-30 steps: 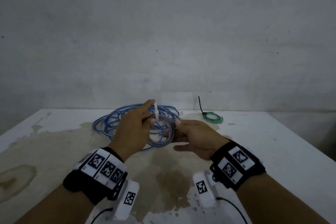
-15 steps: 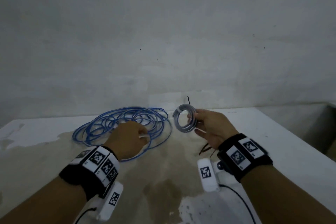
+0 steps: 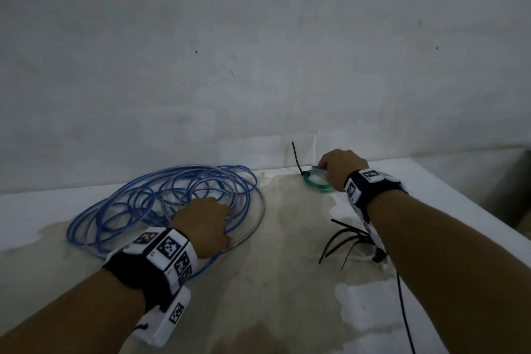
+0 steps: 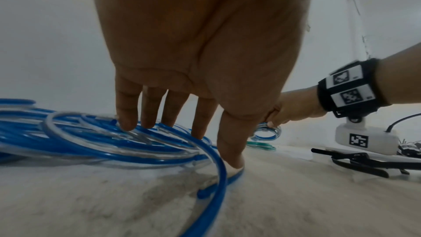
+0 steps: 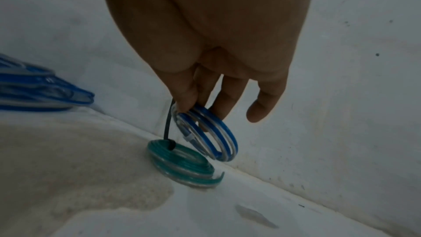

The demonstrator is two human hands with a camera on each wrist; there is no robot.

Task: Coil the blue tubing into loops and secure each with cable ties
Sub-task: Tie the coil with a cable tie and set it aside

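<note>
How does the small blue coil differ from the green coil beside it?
The blue coil hangs upright from the right hand; the green coil lies flat on the table. The green coil's tie is black with an upright tail; the blue coil's is pale. Both are small, tied coils by the wall.

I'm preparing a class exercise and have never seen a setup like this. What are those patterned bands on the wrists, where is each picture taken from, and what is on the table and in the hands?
No machine: a person works bare-handed, wearing marker wristbands with small cameras. One picture comes from a head camera, the others from each wrist, looking along the fingers. On the stained white table lie a loose pile of blue tubing, a tied green coil and spare black cable ties. The left hand rests open on the pile. The right hand pinches a small tied blue coil above the green one.
</note>
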